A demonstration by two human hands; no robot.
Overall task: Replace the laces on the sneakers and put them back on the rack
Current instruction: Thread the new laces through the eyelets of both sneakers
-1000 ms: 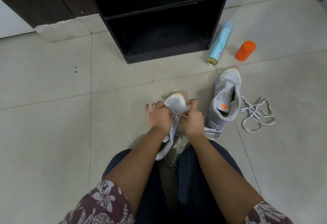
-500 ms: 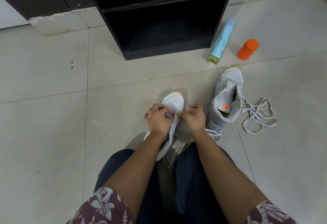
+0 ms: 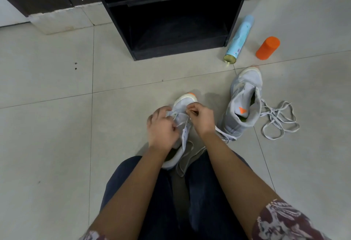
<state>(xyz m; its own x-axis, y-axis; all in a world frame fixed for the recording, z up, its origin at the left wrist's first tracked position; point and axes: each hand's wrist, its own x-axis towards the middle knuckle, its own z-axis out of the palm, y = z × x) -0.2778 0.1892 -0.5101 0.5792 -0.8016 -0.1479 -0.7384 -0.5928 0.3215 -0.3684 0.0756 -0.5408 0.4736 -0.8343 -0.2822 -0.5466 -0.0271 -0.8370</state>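
I look down on a pale tiled floor [image 3: 47,126]. Just below the middle of my view, between the person's knees, stands the near sneaker [image 3: 185,103], grey-white, its orange-tipped toe pointing to 12 o'clock. Both hands are clenched over its eyelets: the left hand [image 3: 163,127] pinches the lace [image 3: 179,125] and the right hand [image 3: 201,116] pinches a lace end by the toe. At 2 o'clock from it stands the second sneaker [image 3: 245,103], an orange triangle inside its collar. A loose lace [image 3: 279,122] lies tangled at its 3 o'clock. The black rack [image 3: 171,21] stands at 12 o'clock. At 1 o'clock lie a blue spray can [image 3: 239,38], its print too small to read, and an orange container [image 3: 267,48].
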